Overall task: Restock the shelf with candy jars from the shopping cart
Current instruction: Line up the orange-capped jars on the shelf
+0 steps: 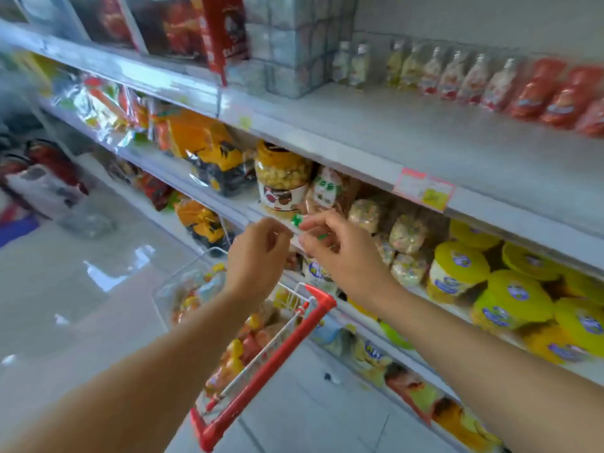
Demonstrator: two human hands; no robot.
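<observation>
Arms reach out from the bottom, both up at the mid shelf (228, 210).

L hand (258, 253): fingers curled in, thumb near the tips. Can't tell if it holds anything, too blurry.

R hand (340, 256): fingertips (305, 226) pinch a small white & green tag (298, 220) right at the shelf's front edge. No jar in either hand.

Below the hands sits the cart (261, 364) w/ its red handle. It has lots of bright stuff in it, orange, yellow & red. Too blurry to say which are jars.

How far along? One candy jar (282, 173) stands upright on the shelf, full of round yellow sweets, w/ a dark lid. It is just above & behind the fingers, not touching them. The cart looks pretty full, so I think most of the job is left to do.

Right now the hands look busy w/ the tag, not w/ a jar. So the step looks like fixing the label by the jar spot, prob before more jars go up.

Next to the jar on the R side are bags (405, 233) of sweets. Farther R, a row down, are tubs (457, 266) w/ yellow lids. I see little free room by the jar.
</observation>
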